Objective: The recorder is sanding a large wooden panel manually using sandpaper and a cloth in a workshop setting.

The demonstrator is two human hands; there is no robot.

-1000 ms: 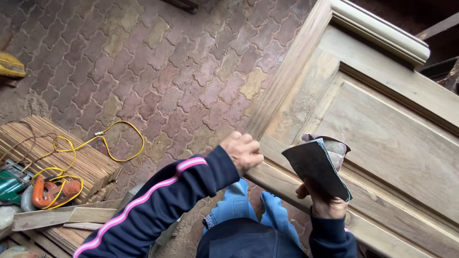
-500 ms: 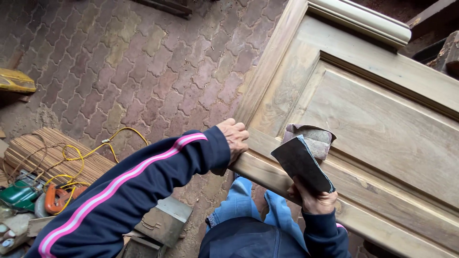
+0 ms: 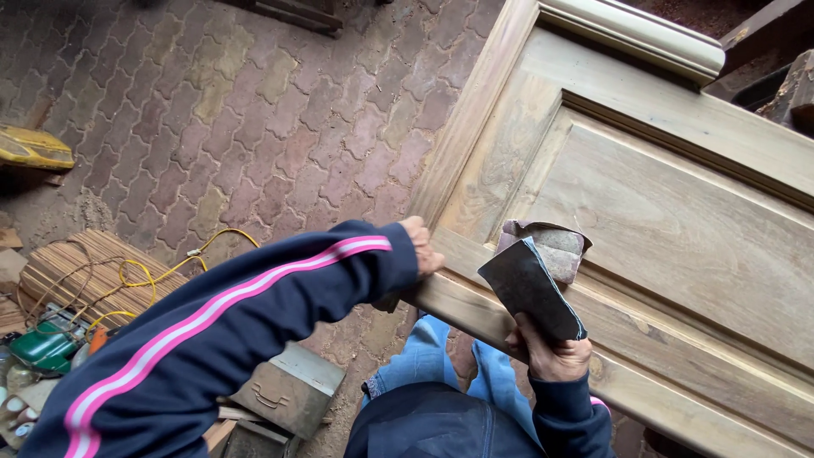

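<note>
My left hand (image 3: 421,246) grips the wooden door panel (image 3: 678,229) edge, my right hand (image 3: 547,352) pinches folded sandpaper (image 3: 530,284) just over the lower rail, and a loose pinch could let it slip and scuff unevenly.

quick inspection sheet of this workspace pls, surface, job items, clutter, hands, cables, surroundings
surface: wooden panelled door, bare unfinished wood, lying tilted across the view
job's things: folded sheet of sandpaper, dark side facing the camera, tan folded end touching the door rail
clutter: green power tool, metal box, bundle of thin wooden strips
grippers: left hand grips the door's edge; right hand holds the sandpaper
cables: yellow cable looped over the strips
surroundings: reddish paved floor, yellow object at left edge
</note>
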